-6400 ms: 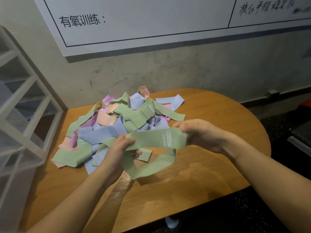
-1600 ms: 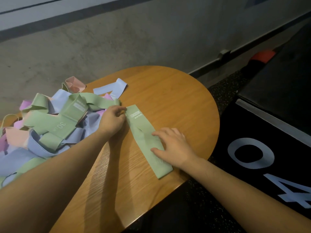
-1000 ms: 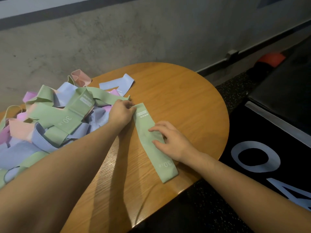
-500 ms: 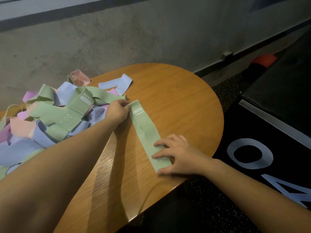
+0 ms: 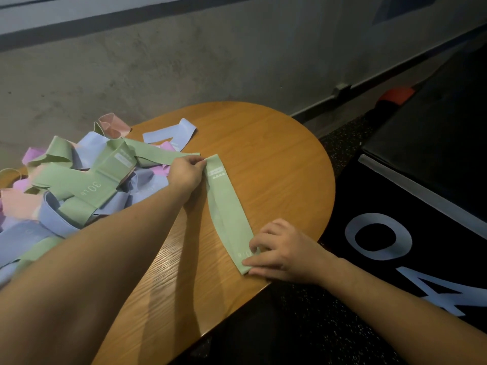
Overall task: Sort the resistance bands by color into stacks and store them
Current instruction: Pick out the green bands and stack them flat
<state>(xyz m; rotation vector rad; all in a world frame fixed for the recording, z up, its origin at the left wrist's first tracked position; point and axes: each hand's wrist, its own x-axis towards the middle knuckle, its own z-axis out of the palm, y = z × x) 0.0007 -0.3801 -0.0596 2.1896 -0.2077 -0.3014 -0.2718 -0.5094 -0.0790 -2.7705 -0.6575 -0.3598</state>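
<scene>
Laying one green band [image 5: 228, 206] flat on the round wooden table [image 5: 276, 164], lengthwise from the far side toward the near rim, clear of the mixed pile [image 5: 79, 185]. Pinching its far end with the left hand [image 5: 185, 173], thumb and fingers closed on the corner beside the white printed label. Pressing its near end down with the right hand [image 5: 280, 250], fingers spread and flat on the fabric rather than closed round it; thumb side partly hidden, so whether the edge is also being nipped underneath cannot be told. Judging this to be the first piece of a green stack; no other sorted stack showing anywhere on the table.

Risks noted:

- Lying very near the front rim of the table at its near end. Releasing the right hand carelessly, or dragging it back, likely sending that end over the edge and pulling the rest after it.
- Being elastic: letting go of one end while under tension likely causing it to snap back, curl or twist, spoiling the flat lay.
- Sitting just beside the pile, with another green band [image 5: 160, 155] reaching almost to the left hand. Withdrawing that forearm across the heap risking snagging loose loops and dragging blue, pink or purple pieces onto the sorted one.
- Leaving little bare table for further colour stacks while the pile is occupying the left half.
</scene>
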